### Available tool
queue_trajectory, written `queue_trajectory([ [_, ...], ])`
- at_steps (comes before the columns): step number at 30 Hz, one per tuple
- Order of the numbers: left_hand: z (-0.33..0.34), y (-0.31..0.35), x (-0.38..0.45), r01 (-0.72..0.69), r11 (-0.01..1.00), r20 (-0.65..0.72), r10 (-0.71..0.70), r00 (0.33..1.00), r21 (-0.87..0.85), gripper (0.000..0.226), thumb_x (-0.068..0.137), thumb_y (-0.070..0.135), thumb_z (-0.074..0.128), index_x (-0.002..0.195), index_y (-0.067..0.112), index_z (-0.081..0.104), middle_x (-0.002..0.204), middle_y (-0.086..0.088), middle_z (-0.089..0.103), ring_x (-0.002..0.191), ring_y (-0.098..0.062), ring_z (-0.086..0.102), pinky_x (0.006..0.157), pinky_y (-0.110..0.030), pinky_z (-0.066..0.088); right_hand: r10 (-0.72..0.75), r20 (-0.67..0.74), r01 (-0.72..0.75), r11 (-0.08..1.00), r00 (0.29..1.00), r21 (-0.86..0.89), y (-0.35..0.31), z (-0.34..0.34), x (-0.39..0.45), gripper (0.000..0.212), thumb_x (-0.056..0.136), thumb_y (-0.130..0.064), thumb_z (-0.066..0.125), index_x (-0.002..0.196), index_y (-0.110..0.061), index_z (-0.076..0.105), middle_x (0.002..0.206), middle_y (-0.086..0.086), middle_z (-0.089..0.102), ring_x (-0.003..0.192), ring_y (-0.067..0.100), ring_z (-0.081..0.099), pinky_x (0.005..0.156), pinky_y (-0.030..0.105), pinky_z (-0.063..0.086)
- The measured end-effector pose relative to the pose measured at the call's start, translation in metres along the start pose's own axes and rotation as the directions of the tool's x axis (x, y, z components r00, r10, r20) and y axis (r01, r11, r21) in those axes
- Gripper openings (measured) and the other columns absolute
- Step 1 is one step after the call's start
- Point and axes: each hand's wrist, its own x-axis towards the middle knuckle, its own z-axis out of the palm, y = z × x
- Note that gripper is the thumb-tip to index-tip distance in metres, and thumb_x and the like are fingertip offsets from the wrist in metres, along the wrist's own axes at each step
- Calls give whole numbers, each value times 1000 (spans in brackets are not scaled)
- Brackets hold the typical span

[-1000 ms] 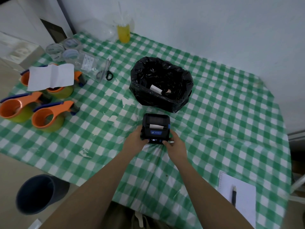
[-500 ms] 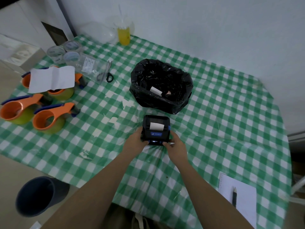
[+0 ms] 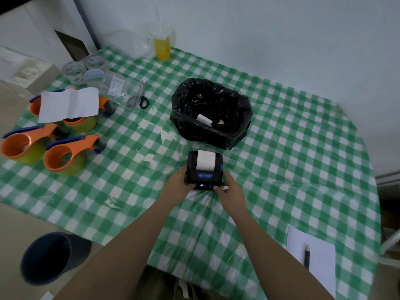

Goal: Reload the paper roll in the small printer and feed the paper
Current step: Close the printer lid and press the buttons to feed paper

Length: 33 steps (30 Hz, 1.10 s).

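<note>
A small black printer with a blue label and a lit display sits on the green checked tablecloth near the table's middle. A strip of white paper sticks out of its top slot and lies back over the lid. My left hand grips the printer's left side. My right hand holds its right front corner, thumb on the front panel by the display.
A bin lined with a black bag stands just behind the printer, with a white paper roll inside. Orange tape dispensers, a white sheet and scissors lie left. A notepad with pen lies front right. A dark bucket stands below the table edge.
The paper strip has come much further out of the printer's slot. Both hands stay on the printer's sides.
</note>
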Motion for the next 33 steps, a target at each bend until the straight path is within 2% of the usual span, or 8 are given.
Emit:
queue_trajectory([
  [4, -4, 3, -3, 12, 999, -30, -11, 999, 38, 57, 85, 11, 61, 137, 15, 37, 134, -13, 53, 116, -31, 55, 95, -41, 47, 2, -12, -3, 1000, 1000, -13, -1, -5, -3, 59, 88, -29, 60, 139, -27, 32, 125, 7, 58, 81, 15, 59, 72, 33, 50],
  [7, -8, 4, -5, 14, 998, -60, -11, 998, 54, 56, 88, 15, 58, 139, 13, 35, 137, -13, 50, 120, -30, 53, 100, -44, 45, 2, -42, -2, 1000, 999, 5, -4, -10, -6, 55, 89, -31, 58, 138, -25, 35, 125, 7, 58, 82, 14, 58, 77, 35, 51],
  [11, -12, 6, -7, 38, 998, -115, -33, 993, 43, 47, 89, 20, 56, 133, 13, 42, 123, -11, 59, 102, -25, 60, 88, -38, 49, -10, -79, 11, 1000, 997, 13, -8, -16, -10, 47, 91, -31, 54, 135, -24, 39, 122, 6, 60, 87, 15, 59, 82, 40, 54],
  [14, -16, 8, -9, 49, 998, -143, -42, 989, 46, 37, 90, 23, 54, 125, 14, 49, 111, -9, 64, 88, -19, 57, 77, -34, 46, -20, -96, 23, 999, 995, 30, -10, -19, -13, 42, 92, -30, 52, 132, -23, 42, 119, 5, 61, 89, 15, 59, 80, 37, 53],
  [21, -23, 12, -15, 35, 996, -152, -22, 988, 81, 31, 91, 26, 52, 119, 13, 52, 102, -12, 64, 82, -20, 54, 72, -32, 43, -28, -96, 31, 999, 995, 32, -12, -21, -22, 38, 93, -26, 51, 129, -19, 46, 116, 4, 62, 86, 14, 58, 74, 32, 49],
  [25, -25, 14, -18, 18, 996, -153, -5, 988, 83, 30, 91, 25, 51, 119, 13, 52, 101, -13, 64, 78, -21, 54, 67, -31, 41, -26, -96, 32, 998, 995, 57, -14, -20, -25, 37, 92, -25, 52, 129, -17, 47, 114, 5, 62, 87, 15, 58, 77, 35, 53],
  [33, -26, 19, -22, -6, 997, -143, 18, 990, 81, 30, 92, 22, 50, 120, 13, 51, 101, -9, 62, 79, -20, 54, 68, -32, 42, -41, -99, 46, 997, 994, 54, -18, -21, -30, 35, 92, -23, 52, 126, -18, 49, 112, 5, 62, 87, 17, 60, 73, 35, 53],
])
